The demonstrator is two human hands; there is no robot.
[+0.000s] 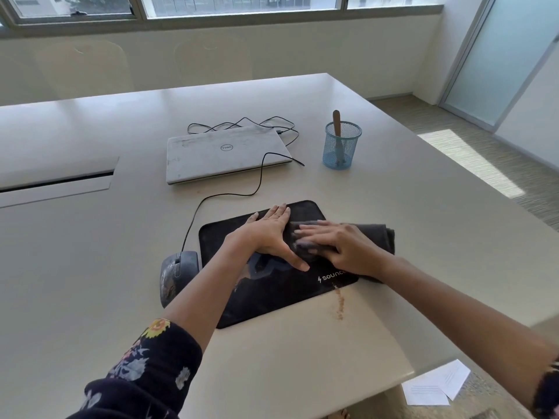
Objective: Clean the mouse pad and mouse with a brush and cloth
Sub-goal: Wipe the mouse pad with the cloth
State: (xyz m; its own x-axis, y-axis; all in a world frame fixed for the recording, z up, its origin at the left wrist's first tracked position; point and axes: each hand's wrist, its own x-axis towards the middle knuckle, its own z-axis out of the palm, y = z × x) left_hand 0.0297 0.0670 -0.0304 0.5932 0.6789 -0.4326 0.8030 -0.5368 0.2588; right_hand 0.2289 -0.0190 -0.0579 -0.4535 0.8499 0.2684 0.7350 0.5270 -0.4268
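Observation:
A black mouse pad (272, 294) lies on the white table in front of me. My left hand (266, 234) rests flat on its far half, fingers spread, holding nothing. My right hand (338, 243) presses down on a folded dark grey cloth (375, 234) at the pad's right edge; the fingers look blurred. A dirty grey wired mouse (175, 273) sits on the table touching the pad's left edge. A wooden-handled brush (337, 131) stands in a blue mesh cup (341, 146) at the back right.
A closed white laptop (223, 152) lies behind the pad, with black cables (242, 189) looping around it. A brown smear (338, 300) marks the table by the pad's near right corner. The table edge (393, 379) is close on the right; papers (435, 385) lie on the floor.

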